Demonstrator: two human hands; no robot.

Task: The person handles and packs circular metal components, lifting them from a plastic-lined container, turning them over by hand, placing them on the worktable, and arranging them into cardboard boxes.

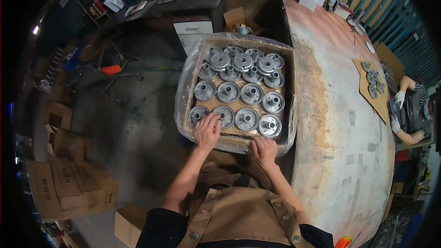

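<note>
In front of me stands a deep box lined with clear plastic [184, 96]. Rows of round silver metal parts [246, 119], each with a raised hollow hub, rest on a brown cardboard sheet [216, 103] inside it. Several more parts [243, 62] are stacked on top at the far side. My left hand [208, 132] reaches over the near rim, its fingers extended and its fingertips at a near-row part [224, 116]. My right hand [265, 150] is closed over the box's near edge, right of the middle, with its fingertips partly hidden.
A long worn worktable [330, 133] runs along the right, with metal parts on cardboard [363, 93]. Beyond it, another person's gloved hands [398, 100] are at work. Cartons [69, 181] are piled at left; an office chair [110, 70] and dark desk [165, 7] stand farther off.
</note>
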